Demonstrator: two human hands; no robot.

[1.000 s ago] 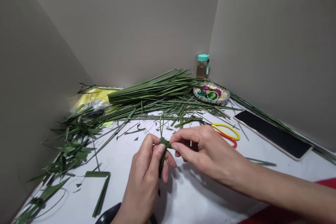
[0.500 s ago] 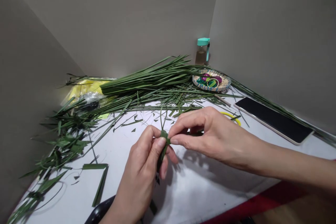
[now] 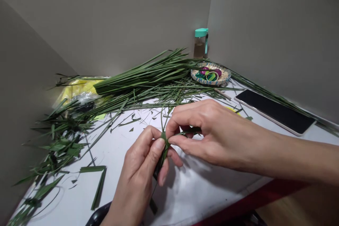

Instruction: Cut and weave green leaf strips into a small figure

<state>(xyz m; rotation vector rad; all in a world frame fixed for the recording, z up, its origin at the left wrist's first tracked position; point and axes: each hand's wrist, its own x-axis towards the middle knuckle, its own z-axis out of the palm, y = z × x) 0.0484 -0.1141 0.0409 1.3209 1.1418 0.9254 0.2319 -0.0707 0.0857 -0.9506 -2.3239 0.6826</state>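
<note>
My left hand (image 3: 140, 176) pinches a folded green leaf strip (image 3: 164, 140) between thumb and fingers, above the white table (image 3: 201, 187). My right hand (image 3: 212, 132) meets it from the right, thumb and forefinger closed on the same strip at its fold. The strip's lower part runs down behind my left fingers and is partly hidden. Thin ends of the strip stick up beyond the pinch.
A bundle of long green leaves (image 3: 143, 77) lies across the back, with cut scraps (image 3: 60, 141) at the left. A woven dish of bands (image 3: 211, 75), a teal-capped bottle (image 3: 200, 42) and a phone (image 3: 275, 110) sit at the right. Yellow bag (image 3: 76, 90) at back left.
The view has tilted down and my right hand has come closer over the scissors, now almost fully hiding them. Both hands keep their pinch on the leaf strip.
</note>
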